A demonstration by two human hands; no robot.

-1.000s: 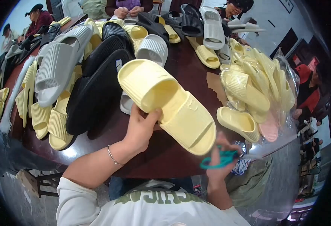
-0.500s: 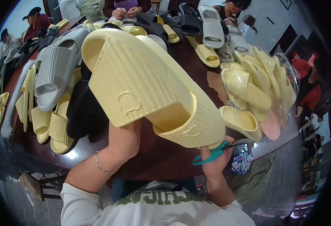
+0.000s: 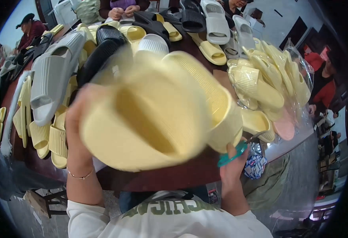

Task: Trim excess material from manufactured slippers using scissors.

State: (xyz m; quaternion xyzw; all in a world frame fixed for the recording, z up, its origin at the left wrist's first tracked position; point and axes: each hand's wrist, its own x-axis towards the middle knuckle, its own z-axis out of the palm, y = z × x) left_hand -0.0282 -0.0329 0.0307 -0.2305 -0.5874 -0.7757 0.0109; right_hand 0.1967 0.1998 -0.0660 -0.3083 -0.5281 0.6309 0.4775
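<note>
Left hand (image 3: pixel 80 110) grips a yellow slipper (image 3: pixel 150 123) (blurred), raised over the table (image 3: pixel 142 182). Right hand (image 3: pixel 232 167) holds a second slipper (image 3: pixel 226 133) to its right, plus green scissors (image 3: pixel 237 153). Bagged slippers (image 3: pixel 265 85) lie beyond.

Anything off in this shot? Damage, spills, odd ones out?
One pink slipper, front right: its colour clashes with the yellow slides heaped beside it. No spill visible. The blurred slide in the left hand can't be checked for damage.
</note>
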